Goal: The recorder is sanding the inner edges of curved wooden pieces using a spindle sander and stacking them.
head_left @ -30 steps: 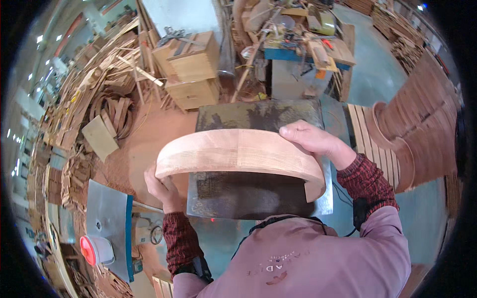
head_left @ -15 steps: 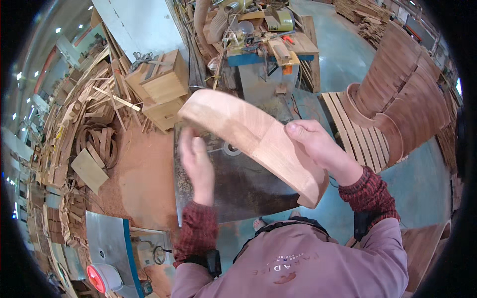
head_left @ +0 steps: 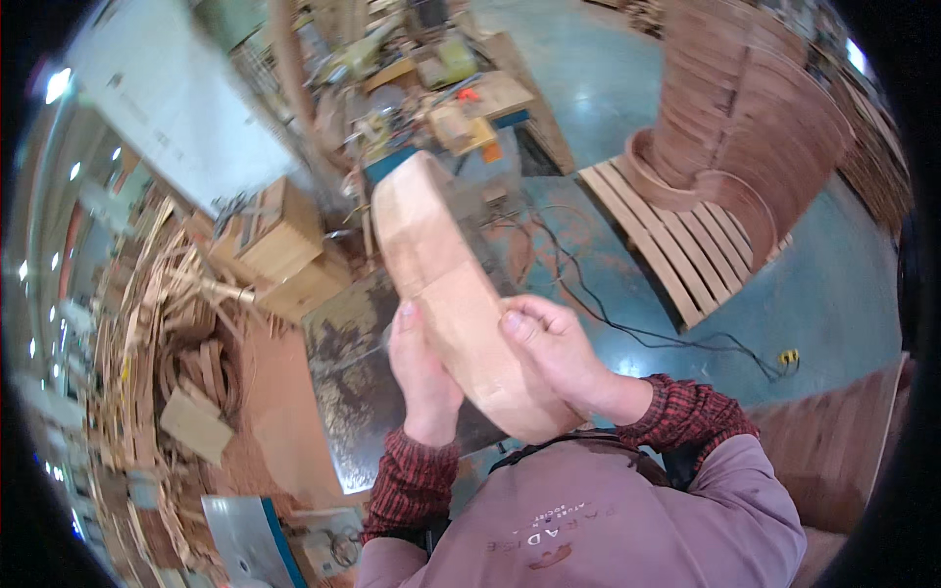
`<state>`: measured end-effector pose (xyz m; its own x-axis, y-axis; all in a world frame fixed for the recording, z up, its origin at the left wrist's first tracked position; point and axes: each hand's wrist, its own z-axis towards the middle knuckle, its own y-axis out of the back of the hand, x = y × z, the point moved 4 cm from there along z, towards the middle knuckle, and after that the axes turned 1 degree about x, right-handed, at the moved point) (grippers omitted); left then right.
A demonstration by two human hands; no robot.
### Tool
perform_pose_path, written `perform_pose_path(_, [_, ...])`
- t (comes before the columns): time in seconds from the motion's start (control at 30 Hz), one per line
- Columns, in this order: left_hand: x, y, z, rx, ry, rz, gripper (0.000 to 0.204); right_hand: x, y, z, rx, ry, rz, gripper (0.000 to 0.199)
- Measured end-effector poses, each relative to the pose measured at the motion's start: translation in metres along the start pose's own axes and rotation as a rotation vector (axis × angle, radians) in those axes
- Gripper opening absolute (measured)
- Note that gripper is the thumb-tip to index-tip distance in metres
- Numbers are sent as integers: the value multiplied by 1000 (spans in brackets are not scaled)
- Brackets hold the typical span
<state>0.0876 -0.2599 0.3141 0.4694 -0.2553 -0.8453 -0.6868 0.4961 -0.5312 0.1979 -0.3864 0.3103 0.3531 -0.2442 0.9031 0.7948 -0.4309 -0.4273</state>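
Note:
A curved piece of pale wood (head_left: 446, 294), thick and arc-shaped, is held up in front of my body. Its far end tilts up to the left, and its near end almost meets my apron. My left hand (head_left: 421, 367) is closed on the left edge, thumb against the wood. From the right, my right hand (head_left: 559, 348) grips the other edge with its thumb on the broad face; its remaining fingers are partly hidden. Below the piece lies a dark, worn metal machine table (head_left: 353, 343), apart from it.
Left of the machine table are piled wood offcuts (head_left: 201, 304) and wooden boxes (head_left: 274, 245). A cluttered bench (head_left: 500, 93) stands at the back. Curved wooden panels (head_left: 745, 108) rest on a slatted pallet (head_left: 676, 245) at right. A black cable (head_left: 627, 328) crosses the floor.
My left hand has come onto the wood's left edge from beside its far end. The piece has turned steeper, its near end closer to my body. The view has swung right.

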Motion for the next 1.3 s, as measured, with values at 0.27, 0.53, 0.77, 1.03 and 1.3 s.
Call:
perform_pose_path(0.27, [62,-107,-3,283,232,-205,62,29,104,-54,-178,143,-206,39])
perform_pose_path(0.53, [130,-205,-29,544,499,30,60,62,198,-127,-466,277,-296,35])
perform_pose_path(0.77, [190,-268,-55,853,549,-46,63,41,229,-212,-623,203,-662,49])
perform_pose_path(1.03, [220,-325,-94,1244,982,-499,66,105,193,-305,-923,116,-1211,34])
perform_pose_path(1.3, [210,-390,-159,1449,1331,-879,41,199,87,-371,-1007,-153,-1983,19])
